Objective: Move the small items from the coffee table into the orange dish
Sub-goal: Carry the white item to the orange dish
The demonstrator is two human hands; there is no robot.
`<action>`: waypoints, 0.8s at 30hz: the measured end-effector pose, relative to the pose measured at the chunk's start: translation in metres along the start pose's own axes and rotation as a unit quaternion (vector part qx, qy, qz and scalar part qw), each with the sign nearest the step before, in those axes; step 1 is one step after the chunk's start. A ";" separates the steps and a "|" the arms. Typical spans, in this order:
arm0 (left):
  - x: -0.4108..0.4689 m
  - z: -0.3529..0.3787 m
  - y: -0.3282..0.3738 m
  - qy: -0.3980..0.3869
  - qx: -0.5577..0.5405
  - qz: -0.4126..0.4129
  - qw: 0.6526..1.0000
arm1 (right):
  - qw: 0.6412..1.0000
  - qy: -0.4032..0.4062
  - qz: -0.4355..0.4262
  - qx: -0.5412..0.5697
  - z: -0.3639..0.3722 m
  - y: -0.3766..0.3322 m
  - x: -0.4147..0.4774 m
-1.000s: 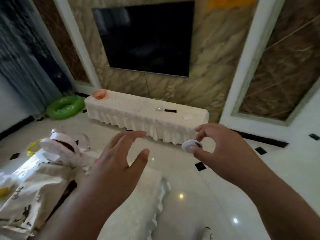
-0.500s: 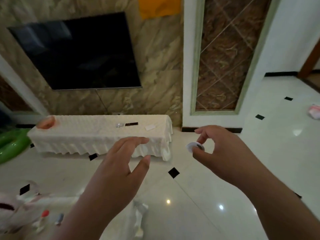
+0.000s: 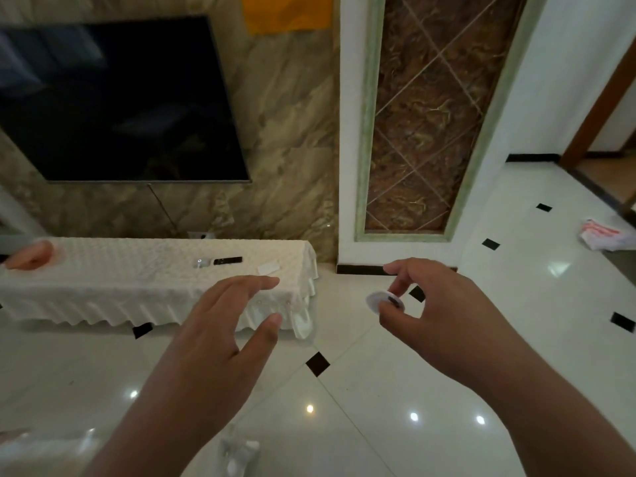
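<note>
My right hand (image 3: 437, 315) pinches a small white round item (image 3: 377, 299) with a dark centre, held in the air over the floor. My left hand (image 3: 223, 335) is raised beside it, fingers spread, holding nothing. The orange dish (image 3: 29, 258) sits at the far left end of a long low stand (image 3: 137, 287) covered in white cloth, under the TV. The coffee table is almost out of view; only a blurred white corner (image 3: 237, 449) shows at the bottom edge.
On the cloth-covered stand lie a small silver object (image 3: 201, 262), a black remote (image 3: 228, 260) and a white card (image 3: 268, 268). A large TV (image 3: 117, 101) hangs above. Glossy white tiled floor spreads ahead. Crumpled paper (image 3: 605, 234) lies at right near a doorway.
The view has swung right and moved forward, away from the coffee table and toward the TV stand. Both hands keep their pose; the right still pinches the white item.
</note>
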State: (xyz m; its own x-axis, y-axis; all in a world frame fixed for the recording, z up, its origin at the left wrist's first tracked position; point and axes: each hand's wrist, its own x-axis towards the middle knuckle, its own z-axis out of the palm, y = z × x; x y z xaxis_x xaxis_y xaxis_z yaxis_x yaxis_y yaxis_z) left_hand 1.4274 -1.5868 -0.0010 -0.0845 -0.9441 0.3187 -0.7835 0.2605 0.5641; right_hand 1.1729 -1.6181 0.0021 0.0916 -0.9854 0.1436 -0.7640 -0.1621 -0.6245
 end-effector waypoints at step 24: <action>0.219 -0.056 -0.235 0.032 -0.044 -0.100 0.993 | 0.987 -0.041 -0.135 -0.078 0.154 -0.134 0.309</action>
State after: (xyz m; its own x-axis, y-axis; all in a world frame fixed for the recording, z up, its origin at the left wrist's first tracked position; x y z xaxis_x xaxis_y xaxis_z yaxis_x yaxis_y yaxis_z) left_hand 1.6275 -1.8432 -0.0217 0.1097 -0.9648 0.2391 -0.7235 0.0874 0.6847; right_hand 1.4024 -1.9092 0.0120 0.3517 -0.9093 0.2222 -0.7930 -0.4156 -0.4454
